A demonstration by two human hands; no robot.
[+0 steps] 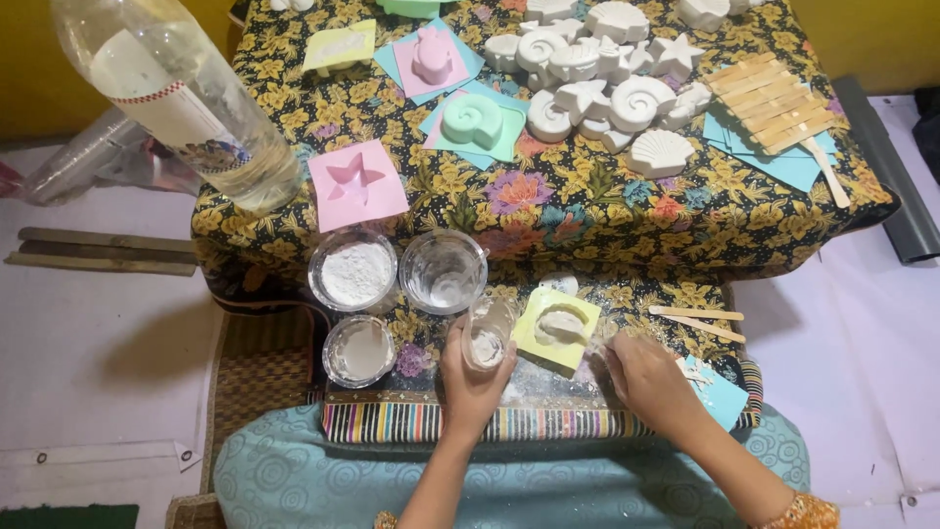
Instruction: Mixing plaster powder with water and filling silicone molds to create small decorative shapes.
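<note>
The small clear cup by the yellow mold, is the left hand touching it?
Touching. The head view shows the left hand wrapped around the small clear cup, tilted toward the yellow mold.

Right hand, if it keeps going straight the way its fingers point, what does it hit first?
Most likely the yellow mould: the right hand points up-left toward it, close by.

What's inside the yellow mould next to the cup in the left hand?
The yellow mould holds a white filling, up near its rim. The shape of the cavity beneath is covered. The left hand tilts a small clear cup beside it.
</note>
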